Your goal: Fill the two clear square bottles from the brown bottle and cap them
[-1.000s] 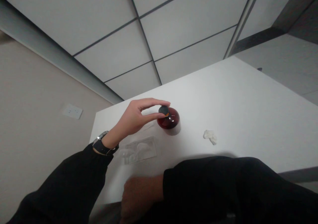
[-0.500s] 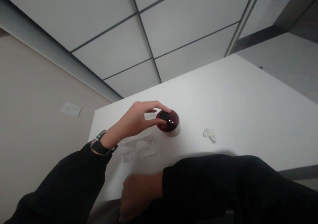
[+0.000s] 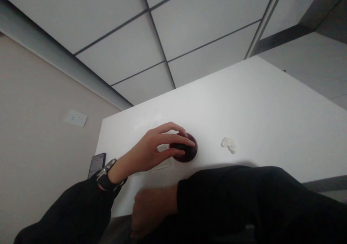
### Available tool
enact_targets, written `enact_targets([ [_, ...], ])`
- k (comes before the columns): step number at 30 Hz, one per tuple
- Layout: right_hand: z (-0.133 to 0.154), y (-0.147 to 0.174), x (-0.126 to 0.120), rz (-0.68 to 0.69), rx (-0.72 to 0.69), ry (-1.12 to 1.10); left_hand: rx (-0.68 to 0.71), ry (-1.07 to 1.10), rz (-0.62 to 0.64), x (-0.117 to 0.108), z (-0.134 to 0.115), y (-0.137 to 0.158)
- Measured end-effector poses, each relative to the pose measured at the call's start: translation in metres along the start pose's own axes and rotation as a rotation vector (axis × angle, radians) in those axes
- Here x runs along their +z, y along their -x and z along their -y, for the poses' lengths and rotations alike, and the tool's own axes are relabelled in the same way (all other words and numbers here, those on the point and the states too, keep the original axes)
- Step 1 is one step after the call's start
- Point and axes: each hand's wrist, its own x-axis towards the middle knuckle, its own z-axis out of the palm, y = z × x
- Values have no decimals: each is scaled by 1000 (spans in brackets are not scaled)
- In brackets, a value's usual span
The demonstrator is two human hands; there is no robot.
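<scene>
My left hand (image 3: 162, 143), with a watch (image 3: 107, 173) on its wrist, reaches over a dark red, rounded bottle (image 3: 191, 155) with a dark top. Thumb and fingers grip the bottle from above; its lower part is hidden. Behind that hand and wrist, a clear plastic tray (image 3: 160, 167) is mostly covered. Near the front edge of the white table (image 3: 271, 121), my right hand (image 3: 150, 211) rests curled into a loose fist. Its back faces me, and no object shows in it.
A crumpled white tissue (image 3: 229, 145) lies right of the bottle. At the table's left edge, beside my watch, is a phone (image 3: 97, 164). A wall socket (image 3: 77, 118) sits on the left wall. White panels (image 3: 211, 63) stand behind the table.
My left hand and the bottle have come closer to me, and its fingers now spread further over the top. The phone, hidden before, is visible. My right hand has stayed put.
</scene>
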Motion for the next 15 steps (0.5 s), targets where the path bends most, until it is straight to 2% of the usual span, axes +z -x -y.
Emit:
enact_targets([
  [4, -1, -1, 5, -26, -5, -11, -36, 22, -10, 0, 4, 3],
  [8, -1, -1, 9, -62, 1, -20, 13, 22, 63, -6, 3, 5],
  [12, -1, -1, 11, -32, -2, -25, 17, 19, 127, -9, -2, 8],
  [15, -2, -1, 11, -51, -18, -35, -53, 45, 52, -3, -2, 10],
])
